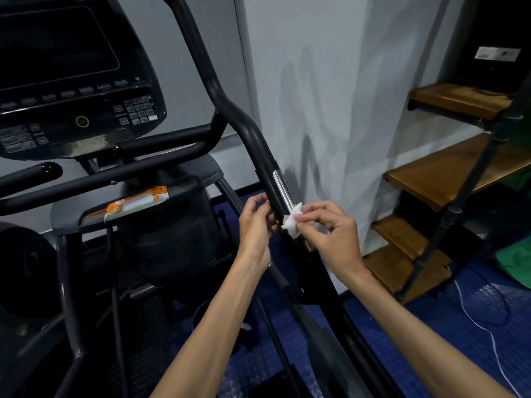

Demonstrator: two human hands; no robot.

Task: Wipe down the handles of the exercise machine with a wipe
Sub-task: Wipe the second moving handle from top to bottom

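Dim grey walls and wooden shelves (457, 173) framed the spot where the right hand (330, 231) pinched a small crumpled white wipe (291, 222) against the machine's right handle (280, 193), just below its shiny metal sensor strip, while the left hand (255, 225) curled beside the bar, apparently steadying it though contact was hard to confirm. The wipe looked soft, light and limp, best bunched and wrapped round the rigid, smooth, fixed tube, which would likely take firm pressure.
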